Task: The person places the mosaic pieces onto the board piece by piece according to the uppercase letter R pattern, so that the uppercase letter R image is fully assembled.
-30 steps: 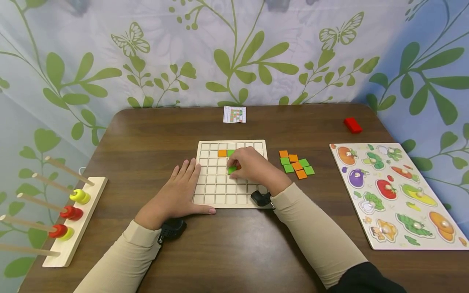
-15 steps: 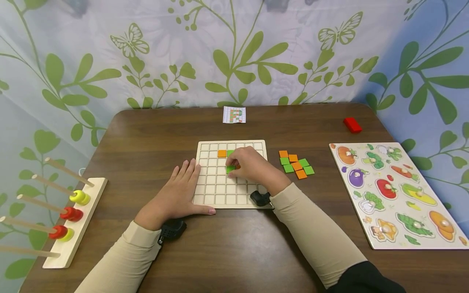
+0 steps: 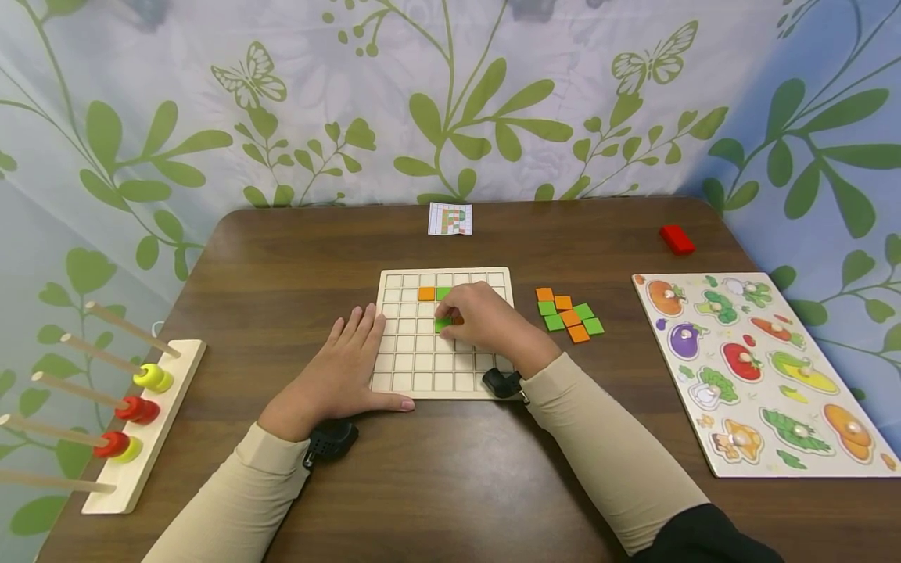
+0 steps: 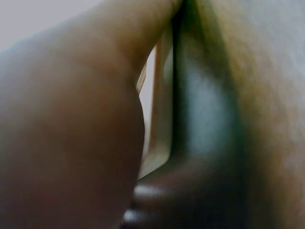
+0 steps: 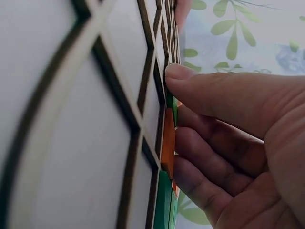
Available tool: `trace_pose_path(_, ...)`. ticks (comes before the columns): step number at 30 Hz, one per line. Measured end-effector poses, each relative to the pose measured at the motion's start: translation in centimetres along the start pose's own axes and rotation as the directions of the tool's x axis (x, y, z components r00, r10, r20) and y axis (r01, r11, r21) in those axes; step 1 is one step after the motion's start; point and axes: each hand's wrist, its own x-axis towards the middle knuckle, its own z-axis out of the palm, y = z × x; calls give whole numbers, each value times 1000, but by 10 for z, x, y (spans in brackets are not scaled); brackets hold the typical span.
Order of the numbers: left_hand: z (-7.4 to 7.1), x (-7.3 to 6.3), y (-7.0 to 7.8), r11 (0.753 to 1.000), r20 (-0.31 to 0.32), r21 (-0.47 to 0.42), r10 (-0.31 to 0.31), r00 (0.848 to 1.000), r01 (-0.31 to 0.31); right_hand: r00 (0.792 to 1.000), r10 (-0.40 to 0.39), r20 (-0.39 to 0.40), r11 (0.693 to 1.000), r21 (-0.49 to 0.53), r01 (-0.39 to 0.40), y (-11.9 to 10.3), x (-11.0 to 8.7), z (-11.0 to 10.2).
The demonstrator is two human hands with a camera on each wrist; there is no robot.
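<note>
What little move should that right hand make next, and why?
Probably settle the green tile flat on the grid board: the right hand has its thumb and fingers at it, while the left hand rests at the board's near left corner.

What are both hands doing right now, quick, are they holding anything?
Left hand: open, resting at the left side of the board.
Right hand: closed, pinching a green tile on the board.

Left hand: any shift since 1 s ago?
No. In the head view, the left hand sits at the same spot against the board's left edge.
</note>
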Motion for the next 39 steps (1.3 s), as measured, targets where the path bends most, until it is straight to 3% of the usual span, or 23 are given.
trace_pose_path(6,-1,0,0,1000,2,3,0,1000,0,999,-38,-14,999,-31,37,1,-3,-1)
trace_pose_path(13,-1,1,1,1000,8,4,-1,1000,1,998,-30,-56,998,-56,26,5,-9,-7)
trace_pose_path(21,-1,1,1,1000,4,-3,0,1000,0,995,49,-91,997,-48,-53,12,-22,-16)
trace_pose_path(34,0,1,1,1000,10,7,0,1000,0,969,85,-230,993,-64,-102,44,-59,-38)
trace_pose_path(39,0,0,1,1000,15,-12,-7,1000,7,962,148,-229,986,-43,-162,51,-73,-43)
